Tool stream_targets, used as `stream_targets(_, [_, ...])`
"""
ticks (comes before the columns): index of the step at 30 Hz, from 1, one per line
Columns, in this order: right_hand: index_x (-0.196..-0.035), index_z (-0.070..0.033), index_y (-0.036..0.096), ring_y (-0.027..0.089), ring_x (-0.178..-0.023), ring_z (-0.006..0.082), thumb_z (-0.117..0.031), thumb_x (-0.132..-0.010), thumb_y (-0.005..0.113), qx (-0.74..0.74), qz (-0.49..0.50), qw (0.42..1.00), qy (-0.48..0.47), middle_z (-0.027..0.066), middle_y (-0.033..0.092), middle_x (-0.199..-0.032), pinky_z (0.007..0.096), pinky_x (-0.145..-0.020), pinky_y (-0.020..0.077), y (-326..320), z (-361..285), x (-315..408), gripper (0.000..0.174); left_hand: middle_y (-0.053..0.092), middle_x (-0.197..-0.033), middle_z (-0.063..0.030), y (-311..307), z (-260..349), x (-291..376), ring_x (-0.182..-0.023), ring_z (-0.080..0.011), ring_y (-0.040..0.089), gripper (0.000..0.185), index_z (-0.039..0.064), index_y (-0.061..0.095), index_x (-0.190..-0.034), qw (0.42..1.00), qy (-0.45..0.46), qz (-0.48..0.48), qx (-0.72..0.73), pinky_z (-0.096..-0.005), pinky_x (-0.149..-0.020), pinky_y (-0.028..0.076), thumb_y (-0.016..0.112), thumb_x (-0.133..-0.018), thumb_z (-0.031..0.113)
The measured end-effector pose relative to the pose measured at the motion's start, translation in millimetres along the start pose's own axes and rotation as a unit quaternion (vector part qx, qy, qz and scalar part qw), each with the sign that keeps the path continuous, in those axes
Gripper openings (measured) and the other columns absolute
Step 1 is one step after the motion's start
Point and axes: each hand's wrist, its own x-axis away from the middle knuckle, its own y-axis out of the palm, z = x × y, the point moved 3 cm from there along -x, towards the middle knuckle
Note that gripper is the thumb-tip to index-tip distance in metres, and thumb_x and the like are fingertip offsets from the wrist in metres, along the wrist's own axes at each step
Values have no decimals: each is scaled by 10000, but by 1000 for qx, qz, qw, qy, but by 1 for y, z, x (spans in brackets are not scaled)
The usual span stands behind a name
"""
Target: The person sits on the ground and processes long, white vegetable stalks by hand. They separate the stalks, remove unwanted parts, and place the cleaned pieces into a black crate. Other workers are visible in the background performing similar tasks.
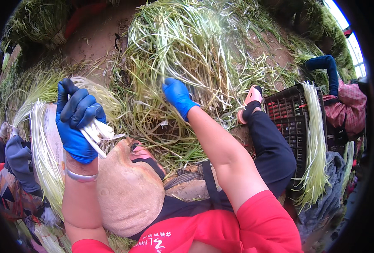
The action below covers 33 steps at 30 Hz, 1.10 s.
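Observation:
My left hand, in a blue glove, is raised at the left and shut on a small bundle of white stalks. Their cut-looking ends stick out below the fist, and paler leaves trail behind it. My right hand, also gloved in blue, reaches to the near side of a large heap of long green leafy stalks. A few leaves run up from its curled fingers, whose tips are hidden. Tangled, partly yellowed leaves lie on the ground between both hands.
A beige pad covers my left thigh. Pale stalks hang over a black plastic crate at the right; others drape over a white board at the left. A person in a checked top and another person are nearby.

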Motion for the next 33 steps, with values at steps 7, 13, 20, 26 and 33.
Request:
stream_targets(7, [-1007, -67, 561, 469, -573, 85, -170, -767, 504, -73, -361, 926, -79, 44, 559, -669, 255, -540, 410, 11, 10, 138, 268, 284, -430, 54, 17, -5, -6, -420, -50, 270, 321, -6, 544, -991, 995, -18, -86, -38, -179, -435, 264, 310, -915, 200])
stream_targets(13, [-1075, -65, 542, 441, -580, 34, -166, -810, 510, -277, -463, 842, 18, -14, 572, -736, 168, -510, 354, -39, 5, 226, 285, 273, -514, 31, 15, -14, 2, -425, -46, 272, 323, 23, 445, -1163, 996, -12, -74, -48, -177, -437, 265, 303, -920, 180])
stream_targets(20, [-1147, 8, 469, 528, -735, 41, -96, -800, 476, -356, -216, 909, -10, 27, 581, -974, 160, -605, 406, -121, -20, 194, 363, 219, -441, 86, -3, -43, 14, -403, -31, 226, 354, 17, 547, -1012, 994, -56, -80, -53, -166, -436, 246, 336, -909, 282])
stream_targets(26, [-1112, 26, 485, 559, -709, 83, -44, -780, 540, -395, -110, 912, -13, 57, 605, -870, 180, -598, 422, -100, -24, 195, 343, 512, -1137, -104, -33, -95, 32, -392, 10, 292, 392, 10, 430, -1153, 933, -173, 103, -300, -127, -377, 264, 359, -899, 300])
stream_targets(33, [-1037, 10, 525, 523, -716, 61, 0, -750, 587, -191, 32, 972, -130, 36, 584, -816, 191, -620, 428, -66, -12, 200, 294, 583, -863, -26, -44, -113, 31, -589, -71, 479, 287, 66, 561, -984, 869, -146, 186, -435, -191, -487, 409, 626, -756, 228])
